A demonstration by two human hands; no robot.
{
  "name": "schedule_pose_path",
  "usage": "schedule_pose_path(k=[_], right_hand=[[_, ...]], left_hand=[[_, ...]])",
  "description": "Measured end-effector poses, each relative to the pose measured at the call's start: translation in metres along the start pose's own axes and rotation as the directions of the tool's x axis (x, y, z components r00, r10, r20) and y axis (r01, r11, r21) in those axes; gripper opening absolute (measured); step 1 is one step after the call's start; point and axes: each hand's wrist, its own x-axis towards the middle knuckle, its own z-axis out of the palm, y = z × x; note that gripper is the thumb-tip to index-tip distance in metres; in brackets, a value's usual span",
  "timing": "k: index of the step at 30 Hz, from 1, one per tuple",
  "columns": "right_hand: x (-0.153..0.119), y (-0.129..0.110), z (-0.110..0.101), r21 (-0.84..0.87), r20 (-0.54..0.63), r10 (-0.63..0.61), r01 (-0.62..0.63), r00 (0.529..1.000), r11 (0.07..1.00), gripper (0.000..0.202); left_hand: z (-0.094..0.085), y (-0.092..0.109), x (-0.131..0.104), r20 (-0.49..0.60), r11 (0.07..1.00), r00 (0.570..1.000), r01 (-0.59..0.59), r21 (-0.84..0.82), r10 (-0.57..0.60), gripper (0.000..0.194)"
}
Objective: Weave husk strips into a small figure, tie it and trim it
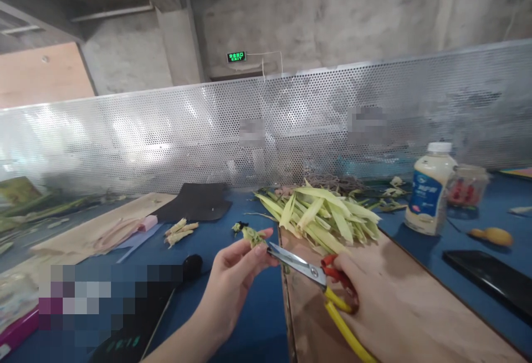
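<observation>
My left hand (235, 277) pinches a small, crumpled pale-green plant piece (251, 235) between thumb and fingers. In my right hand (376, 302) is a pair of scissors (310, 270) with red and yellow handles. Their blades are slightly apart, and the tips reach the fingertips of my left hand; whether they touch the plant piece I cannot tell. Just beyond the scissors lies a heap of pale green husk-like leaves (320, 213), partly on a brown board (311, 324). A few short yellowish plant pieces (179, 234) lie to the left of my left hand.
On the blue table are a black sheet (193, 202), brown paper (120, 221) and a dark device with lit digits (133, 330). A bottle (428, 191), a clear tub (467, 185), a yellow gourd-shaped thing (494, 236) and a black phone-like slab (490, 280) stand or lie right. Behind rises a perforated metal screen (187, 130).
</observation>
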Motion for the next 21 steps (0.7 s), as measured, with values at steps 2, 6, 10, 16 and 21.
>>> schedule_pose_path(k=[2,6,10,16,21], right_hand=[[0.0,0.0,0.0,-0.021,0.025,-0.012,0.013,1.0,1.0,0.013],[0.001,0.0,0.002,-0.017,0.037,0.027,-0.026,0.999,1.0,0.011],[0.001,0.004,0.01,0.017,0.008,0.063,-0.064,0.998,0.998,0.012],[0.0,-0.002,0.003,-0.013,0.035,0.059,-0.058,0.998,0.998,0.006],[-0.001,0.0,0.002,-0.026,0.036,0.022,-0.021,0.999,0.999,0.011]], left_hand=[[-0.001,-0.001,0.0,0.008,1.0,1.0,-0.005,-0.007,0.005,0.011],[-0.002,-0.002,0.001,0.015,1.0,1.0,-0.012,-0.017,0.012,0.01],[-0.002,-0.002,0.001,0.02,1.0,1.0,-0.001,-0.031,0.001,0.01],[-0.004,-0.002,-0.001,0.048,0.998,0.999,0.011,-0.063,-0.008,0.017],[-0.004,-0.003,0.0,0.06,0.998,0.998,0.005,-0.063,-0.002,0.013]])
